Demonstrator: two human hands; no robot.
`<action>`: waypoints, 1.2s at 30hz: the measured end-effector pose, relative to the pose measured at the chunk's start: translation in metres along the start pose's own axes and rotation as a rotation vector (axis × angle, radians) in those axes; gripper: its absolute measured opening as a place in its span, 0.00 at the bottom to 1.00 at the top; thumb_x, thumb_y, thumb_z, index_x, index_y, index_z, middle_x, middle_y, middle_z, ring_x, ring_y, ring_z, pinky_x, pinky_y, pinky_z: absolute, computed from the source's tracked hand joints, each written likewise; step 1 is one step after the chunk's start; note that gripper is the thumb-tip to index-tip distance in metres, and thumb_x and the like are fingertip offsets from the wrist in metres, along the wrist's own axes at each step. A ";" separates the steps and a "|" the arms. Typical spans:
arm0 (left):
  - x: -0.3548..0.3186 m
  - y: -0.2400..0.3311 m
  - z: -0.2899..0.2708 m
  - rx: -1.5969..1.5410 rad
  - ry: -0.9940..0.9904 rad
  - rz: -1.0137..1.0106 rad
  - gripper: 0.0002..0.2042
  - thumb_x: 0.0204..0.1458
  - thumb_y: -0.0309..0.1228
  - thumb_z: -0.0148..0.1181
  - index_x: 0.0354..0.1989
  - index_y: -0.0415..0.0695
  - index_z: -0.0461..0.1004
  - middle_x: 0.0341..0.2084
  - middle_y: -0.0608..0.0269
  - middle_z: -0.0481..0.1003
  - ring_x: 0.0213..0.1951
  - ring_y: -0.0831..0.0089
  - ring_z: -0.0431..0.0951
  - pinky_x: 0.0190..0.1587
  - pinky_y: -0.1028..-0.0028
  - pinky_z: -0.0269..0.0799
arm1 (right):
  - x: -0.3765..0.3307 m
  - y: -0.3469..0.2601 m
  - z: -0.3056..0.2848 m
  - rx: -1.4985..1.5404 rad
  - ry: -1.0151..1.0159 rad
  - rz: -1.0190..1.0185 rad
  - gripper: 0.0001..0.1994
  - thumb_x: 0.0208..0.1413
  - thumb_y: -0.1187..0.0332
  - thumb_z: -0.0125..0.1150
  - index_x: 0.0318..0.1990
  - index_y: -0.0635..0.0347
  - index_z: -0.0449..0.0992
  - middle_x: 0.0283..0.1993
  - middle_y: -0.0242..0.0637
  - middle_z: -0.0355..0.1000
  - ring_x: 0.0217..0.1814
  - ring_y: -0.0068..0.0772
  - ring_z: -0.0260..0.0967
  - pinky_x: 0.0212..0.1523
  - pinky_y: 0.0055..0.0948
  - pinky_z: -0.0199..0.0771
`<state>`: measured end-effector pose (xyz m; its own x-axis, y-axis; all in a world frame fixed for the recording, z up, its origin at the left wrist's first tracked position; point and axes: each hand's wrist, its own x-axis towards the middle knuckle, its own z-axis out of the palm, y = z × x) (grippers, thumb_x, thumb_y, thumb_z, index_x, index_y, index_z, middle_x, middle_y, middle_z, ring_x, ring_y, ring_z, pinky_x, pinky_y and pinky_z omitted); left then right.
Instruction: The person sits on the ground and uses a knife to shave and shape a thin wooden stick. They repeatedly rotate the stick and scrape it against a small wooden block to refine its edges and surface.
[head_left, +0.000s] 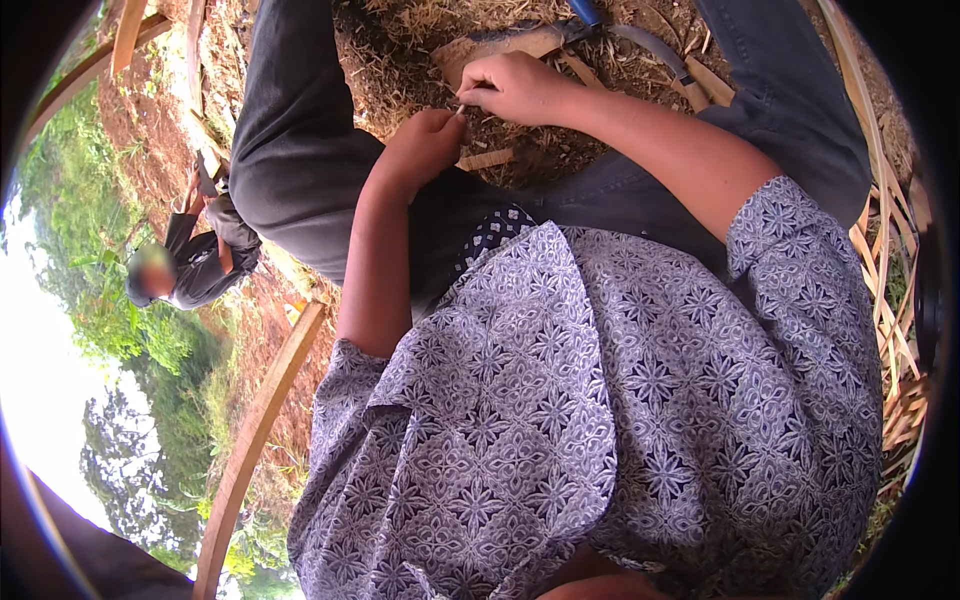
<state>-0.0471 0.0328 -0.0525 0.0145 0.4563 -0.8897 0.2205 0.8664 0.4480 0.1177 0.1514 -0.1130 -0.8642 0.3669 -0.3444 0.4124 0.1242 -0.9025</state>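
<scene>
Head view: both hands are up close together, with the fingertips nearly meeting over a tiny pale piece [460, 109]. The right hand [520, 88] has thumb and forefinger pinched on it, and the left hand [424, 148] has its thumb pressed against its curled fingers at the other side, so it looks like both have a bit of it. Way too small to tell what it actually is, sorry.

That piece sits above the ground between the knees, where the dirt is covered in wood shavings [400, 55]. Just under the left hand there's a short wood scrap [486, 159]. Past the right hand lie a flat board piece [510, 50], a blue handle [585, 12] and a curved blade [643, 46].

Further out: dark trousers [290, 120] either side, patterned shirt [650, 390] below. Pile of light strips [888, 265] off to the right, a long wooden beam [258, 435] on the left, plus another person [205, 265] in dark clothes, well apart, near some greenery [165, 335].
</scene>
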 end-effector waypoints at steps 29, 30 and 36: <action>0.003 0.003 0.008 0.096 0.176 0.124 0.18 0.62 0.39 0.50 0.33 0.37 0.79 0.18 0.67 0.68 0.24 0.78 0.68 0.30 0.73 0.64 | 0.018 -0.010 -0.055 0.050 0.201 0.187 0.12 0.64 0.59 0.59 0.40 0.61 0.77 0.27 0.36 0.78 0.28 0.34 0.76 0.33 0.34 0.76; 0.007 0.001 0.008 0.060 0.184 0.102 0.18 0.62 0.39 0.49 0.33 0.37 0.79 0.18 0.67 0.68 0.24 0.77 0.68 0.30 0.73 0.64 | 0.017 -0.007 -0.053 -0.035 0.172 0.171 0.12 0.64 0.59 0.58 0.42 0.58 0.78 0.29 0.36 0.78 0.29 0.32 0.76 0.33 0.34 0.75; 0.017 0.000 0.007 0.068 0.174 0.078 0.16 0.60 0.38 0.47 0.30 0.38 0.76 0.18 0.67 0.68 0.24 0.77 0.67 0.29 0.74 0.63 | 0.008 0.023 -0.034 -0.283 0.213 0.058 0.13 0.62 0.57 0.61 0.48 0.51 0.79 0.34 0.36 0.79 0.35 0.31 0.78 0.36 0.35 0.76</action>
<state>-0.0400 0.0387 -0.0682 -0.1337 0.5546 -0.8213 0.2907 0.8142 0.5025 0.1299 0.1887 -0.1282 -0.7701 0.5609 -0.3040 0.5478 0.3371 -0.7657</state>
